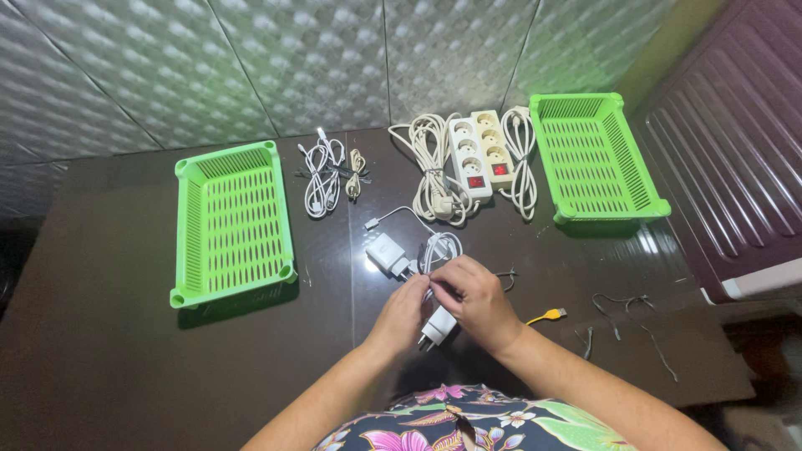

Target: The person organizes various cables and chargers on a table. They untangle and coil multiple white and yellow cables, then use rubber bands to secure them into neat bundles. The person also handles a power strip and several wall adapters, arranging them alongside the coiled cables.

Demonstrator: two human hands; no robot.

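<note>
Dark table [125,351]: both hands' fingers [447,284] apparently pinch a white charger [437,327].

A dark brown table [125,334] fills most of the view, its glossy top made of panels with thin seams between them and throwing back soft patches of light. Behind it stands a wall [251,58] clad in silvery quilted panels with a raised diamond pattern, joined at narrow vertical seams; a faint green tint falls across part of it. At the right, a dark maroon ribbed panel [743,142] rises beside the table, with a white edge below it.
</note>
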